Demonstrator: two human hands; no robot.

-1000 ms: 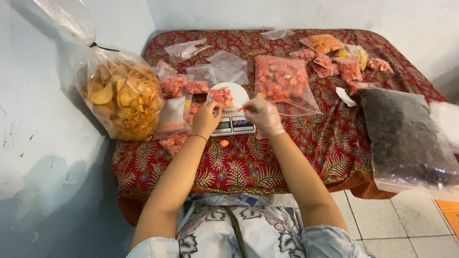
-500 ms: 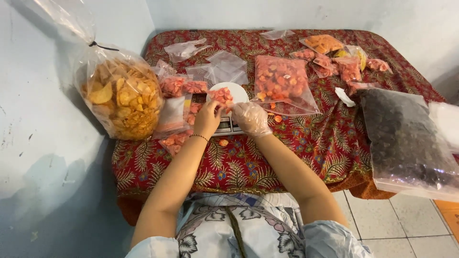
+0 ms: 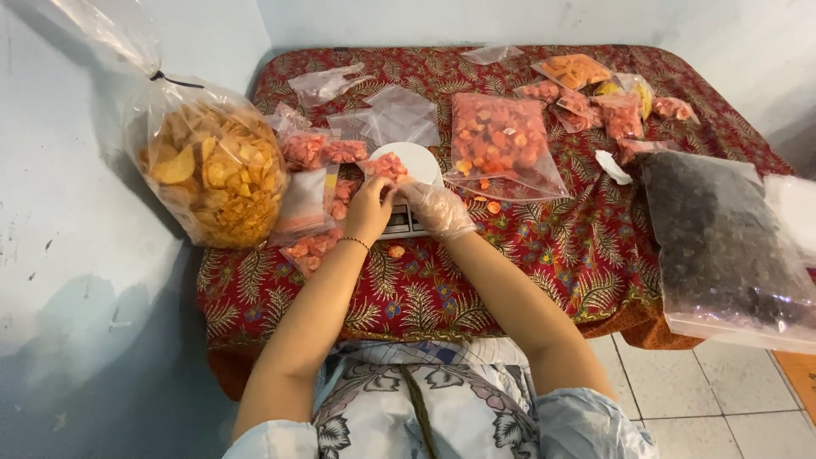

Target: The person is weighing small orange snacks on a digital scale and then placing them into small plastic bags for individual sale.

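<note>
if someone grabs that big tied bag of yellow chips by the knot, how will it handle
The big bag of yellow chips will probably feel light for its bulk, since it is loosely packed with air gaps. The thin clear film looks floppy, so it may sag and swing below the knot. The chips look brittle and would likely crack if squeezed or bumped against the wall.

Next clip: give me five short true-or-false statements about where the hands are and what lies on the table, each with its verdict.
1. The right hand wears a clear plastic glove. True.
2. The left hand is gloved too. False: it is bare, with a thin bracelet at the wrist.
3. Both hands meet at a small bag of red snacks over the white scale. True.
4. The big bag of yellow chips lies at the table's right edge. False: it is on the left, by the wall.
5. A large bag of dark contents lies on the right. True.
</note>
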